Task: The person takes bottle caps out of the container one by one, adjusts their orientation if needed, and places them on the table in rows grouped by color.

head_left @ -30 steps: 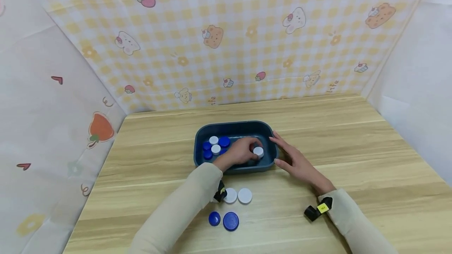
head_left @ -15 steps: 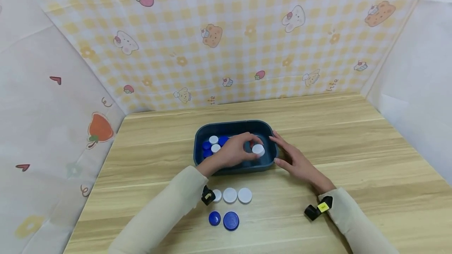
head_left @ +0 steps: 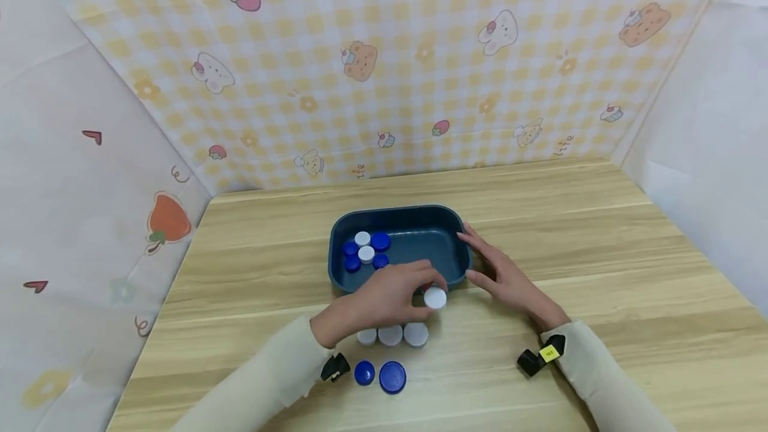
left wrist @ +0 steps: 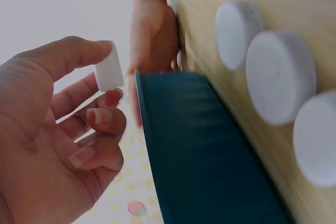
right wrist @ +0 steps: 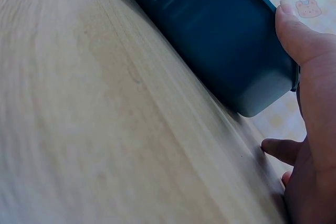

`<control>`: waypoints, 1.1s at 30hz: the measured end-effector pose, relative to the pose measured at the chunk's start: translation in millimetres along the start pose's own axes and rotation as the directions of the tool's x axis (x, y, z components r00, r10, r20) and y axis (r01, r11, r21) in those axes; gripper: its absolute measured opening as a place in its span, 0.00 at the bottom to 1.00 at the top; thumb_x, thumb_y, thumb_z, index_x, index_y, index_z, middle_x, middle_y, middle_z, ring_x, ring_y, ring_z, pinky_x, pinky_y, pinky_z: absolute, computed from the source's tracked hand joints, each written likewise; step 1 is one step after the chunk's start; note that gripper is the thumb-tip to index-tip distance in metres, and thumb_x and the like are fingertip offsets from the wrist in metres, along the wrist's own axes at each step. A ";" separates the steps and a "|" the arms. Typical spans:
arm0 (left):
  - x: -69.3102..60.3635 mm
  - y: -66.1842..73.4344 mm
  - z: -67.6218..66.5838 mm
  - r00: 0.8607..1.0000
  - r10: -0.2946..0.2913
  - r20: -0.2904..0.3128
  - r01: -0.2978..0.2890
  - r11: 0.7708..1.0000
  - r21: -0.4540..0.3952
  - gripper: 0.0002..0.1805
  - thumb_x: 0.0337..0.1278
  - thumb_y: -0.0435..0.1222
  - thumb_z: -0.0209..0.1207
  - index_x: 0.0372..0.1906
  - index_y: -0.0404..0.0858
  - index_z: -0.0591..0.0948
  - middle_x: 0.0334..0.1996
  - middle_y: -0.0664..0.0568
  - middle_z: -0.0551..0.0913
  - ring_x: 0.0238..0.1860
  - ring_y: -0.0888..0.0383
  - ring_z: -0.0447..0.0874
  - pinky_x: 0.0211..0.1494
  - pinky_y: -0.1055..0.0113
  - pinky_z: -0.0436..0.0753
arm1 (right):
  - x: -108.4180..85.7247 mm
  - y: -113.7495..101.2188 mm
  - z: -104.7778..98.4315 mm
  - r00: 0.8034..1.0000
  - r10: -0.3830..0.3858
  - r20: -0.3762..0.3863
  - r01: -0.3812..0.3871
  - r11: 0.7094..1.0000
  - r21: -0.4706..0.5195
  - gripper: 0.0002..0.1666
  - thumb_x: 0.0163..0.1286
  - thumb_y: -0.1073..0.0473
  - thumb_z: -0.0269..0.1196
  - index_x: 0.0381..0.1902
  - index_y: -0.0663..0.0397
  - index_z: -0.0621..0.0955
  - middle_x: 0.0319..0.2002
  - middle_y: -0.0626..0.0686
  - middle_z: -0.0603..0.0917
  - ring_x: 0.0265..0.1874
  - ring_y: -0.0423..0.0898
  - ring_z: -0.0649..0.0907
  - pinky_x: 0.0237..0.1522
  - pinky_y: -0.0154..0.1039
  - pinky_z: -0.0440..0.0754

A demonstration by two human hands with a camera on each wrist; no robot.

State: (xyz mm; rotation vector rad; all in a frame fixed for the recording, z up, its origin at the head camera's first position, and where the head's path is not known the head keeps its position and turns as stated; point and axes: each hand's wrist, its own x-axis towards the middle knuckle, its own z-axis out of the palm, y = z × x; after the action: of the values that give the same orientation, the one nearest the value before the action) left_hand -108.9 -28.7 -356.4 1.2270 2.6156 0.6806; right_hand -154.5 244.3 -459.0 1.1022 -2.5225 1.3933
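Note:
Thumb and fingers of my left hand (head_left: 387, 295) pinch a white bottle cap (head_left: 435, 298) just past the front rim of a dark teal box (head_left: 435, 249). In the left wrist view the same cap (left wrist: 109, 71) is held edge-on, clear of the box and table. My right hand (head_left: 509, 282) rests against the box's right end with its fingers spread; the right wrist view has the thumb (right wrist: 299, 35) on the rim. Within the box's left half lie two white caps (head_left: 367, 255) and several blue caps (head_left: 381, 241).
On the wooden table (head_left: 540, 219), in front of the box, three white caps (head_left: 416, 335) lie in a row. Nearer to me are a small blue cap (head_left: 364, 373) and a larger blue cap (head_left: 393, 377). A checked cloth (head_left: 420, 85) hangs behind the table.
My left hand has lifted the white cap from the box's right half and brought it toward me over the front rim. The right hand and the box stay where they were.

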 end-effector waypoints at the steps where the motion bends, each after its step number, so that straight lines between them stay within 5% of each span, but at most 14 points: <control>1: -1.6 3.2 1.8 1.000 -0.001 0.006 0.001 1.000 0.023 0.17 0.54 0.40 0.67 0.51 0.48 0.80 0.41 0.63 0.75 0.34 0.65 0.75 0.36 0.76 0.74 | 0.1 -0.1 -0.3 1.000 0.001 0.001 -0.001 1.000 0.002 0.38 0.69 0.64 0.59 0.73 0.53 0.59 0.75 0.53 0.48 0.73 0.52 0.52 0.68 0.31 0.48; 11: -9.5 21.5 24.0 0.997 -0.042 0.072 0.030 0.987 0.158 0.16 0.55 0.44 0.66 0.49 0.51 0.80 0.40 0.62 0.75 0.27 0.67 0.71 0.28 0.76 0.71 | 0.6 -1.1 -0.1 1.000 0.023 0.002 -0.023 1.000 -0.013 0.39 0.67 0.68 0.60 0.73 0.54 0.59 0.75 0.53 0.49 0.72 0.52 0.52 0.68 0.30 0.49; 19: -8.4 17.8 41.0 0.995 0.005 0.098 -0.026 0.977 0.210 0.14 0.54 0.41 0.66 0.47 0.51 0.81 0.38 0.60 0.74 0.24 0.67 0.71 0.24 0.77 0.69 | 2.4 -5.3 -1.5 0.999 0.033 0.009 -0.034 0.999 0.008 0.38 0.66 0.71 0.60 0.71 0.62 0.60 0.74 0.61 0.49 0.72 0.59 0.52 0.67 0.29 0.48; 33: -4.7 7.8 55.2 0.994 0.074 0.075 -0.092 0.956 0.278 0.12 0.53 0.40 0.66 0.44 0.50 0.82 0.36 0.59 0.73 0.22 0.67 0.70 0.20 0.78 0.65 | 0.1 -0.9 -2.0 0.999 0.033 0.003 -0.033 0.999 0.005 0.38 0.69 0.63 0.59 0.74 0.48 0.59 0.75 0.50 0.48 0.73 0.51 0.51 0.68 0.32 0.48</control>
State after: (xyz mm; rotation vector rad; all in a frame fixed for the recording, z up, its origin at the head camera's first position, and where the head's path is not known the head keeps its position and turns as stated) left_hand -81.8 -9.8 -401.4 1.4148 2.6875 0.2804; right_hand -154.6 245.5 -457.1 1.0685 -2.5522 1.4080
